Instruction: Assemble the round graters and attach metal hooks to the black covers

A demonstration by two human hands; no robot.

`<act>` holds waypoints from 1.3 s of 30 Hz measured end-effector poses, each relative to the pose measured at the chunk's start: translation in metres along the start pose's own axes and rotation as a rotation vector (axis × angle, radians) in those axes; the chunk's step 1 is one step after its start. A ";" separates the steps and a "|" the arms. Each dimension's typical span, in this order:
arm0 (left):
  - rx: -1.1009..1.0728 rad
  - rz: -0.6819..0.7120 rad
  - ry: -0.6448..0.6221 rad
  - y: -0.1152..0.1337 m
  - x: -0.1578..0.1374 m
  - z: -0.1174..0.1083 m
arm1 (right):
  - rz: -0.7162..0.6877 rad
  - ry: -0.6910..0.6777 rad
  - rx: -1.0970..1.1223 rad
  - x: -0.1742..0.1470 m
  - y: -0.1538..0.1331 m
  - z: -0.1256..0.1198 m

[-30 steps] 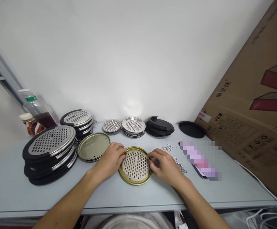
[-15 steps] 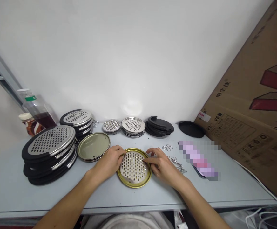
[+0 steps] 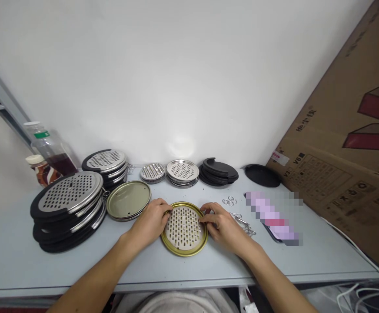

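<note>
A round metal grater disc [image 3: 183, 230] rests inside a shallow gold-rimmed lid [image 3: 185, 252] on the table before me. My left hand [image 3: 153, 218] pinches at the left edge of disc and lid, thumb and forefinger close together. From the right, my right hand [image 3: 220, 224] bends over the rim, its fingertips on the right edge of the grater disc. Beside my left hand lies a small stack of olive-green lids [image 3: 129, 200]. Wire rings [image 3: 229, 201] and metal clips [image 3: 244, 224] lie to the right of my right hand.
Stacked round graters with black rims [image 3: 70, 193] stand at the left, with bottles [image 3: 57, 158] behind. Along the wall are grater discs [image 3: 152, 171], perforated discs [image 3: 183, 170], black covers [image 3: 220, 171] and a black tray [image 3: 263, 175]. A blurred phone [image 3: 272, 217] and a large carton [image 3: 333, 174] occupy the right.
The grater disc has shifted very slightly to the right within the lid. Both hands stay at its edges, almost unmoved.
</note>
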State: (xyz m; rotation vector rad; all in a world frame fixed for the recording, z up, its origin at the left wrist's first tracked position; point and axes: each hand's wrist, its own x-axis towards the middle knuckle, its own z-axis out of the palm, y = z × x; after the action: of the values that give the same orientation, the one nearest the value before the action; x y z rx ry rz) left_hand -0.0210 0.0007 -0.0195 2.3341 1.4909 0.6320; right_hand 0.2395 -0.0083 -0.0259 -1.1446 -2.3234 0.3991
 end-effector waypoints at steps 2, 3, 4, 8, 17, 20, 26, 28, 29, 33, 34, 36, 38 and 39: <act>-0.008 -0.021 0.015 0.000 0.000 0.002 | 0.007 -0.011 0.008 0.000 -0.001 -0.001; -0.011 -0.029 0.022 -0.001 0.000 0.002 | 0.013 -0.016 0.010 0.000 -0.001 -0.002; -0.014 -0.035 0.028 -0.001 0.001 0.003 | 0.018 -0.023 0.012 0.000 -0.002 -0.002; -0.019 -0.046 0.036 0.000 0.001 0.004 | 0.009 -0.038 0.023 0.001 -0.003 -0.004; -0.095 -0.060 0.018 -0.001 0.003 0.006 | 0.000 -0.057 0.106 0.001 0.001 -0.004; -0.110 -0.083 0.017 -0.003 0.004 0.007 | -0.010 -0.056 0.112 0.001 0.003 -0.004; -0.085 -0.063 0.017 -0.001 0.003 0.010 | 0.008 -0.071 0.133 0.000 0.003 -0.003; -0.085 -0.047 0.018 0.000 0.003 0.010 | 0.009 -0.072 0.137 0.000 0.001 -0.003; -0.087 -0.042 0.025 0.000 0.003 0.010 | 0.007 -0.070 0.138 0.000 0.001 -0.003; -0.096 -0.042 0.058 0.000 0.002 0.008 | 0.017 -0.050 0.138 0.001 0.000 -0.002; -0.095 -0.054 0.065 0.000 0.002 0.007 | 0.023 -0.044 0.138 0.000 0.001 -0.002; -0.101 -0.089 0.077 0.001 0.002 0.005 | 0.030 -0.036 0.140 0.000 0.001 -0.001; -0.128 -0.114 0.084 0.003 0.002 0.003 | 0.031 -0.033 0.148 0.000 0.001 0.000; -0.143 -0.116 0.084 0.004 0.002 0.003 | 0.033 -0.031 0.150 0.000 0.000 0.000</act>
State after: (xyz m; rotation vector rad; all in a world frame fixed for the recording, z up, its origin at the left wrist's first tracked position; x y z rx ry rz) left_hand -0.0161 0.0006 -0.0199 2.1222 1.5497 0.7875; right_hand 0.2402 -0.0085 -0.0259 -1.1125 -2.2605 0.5961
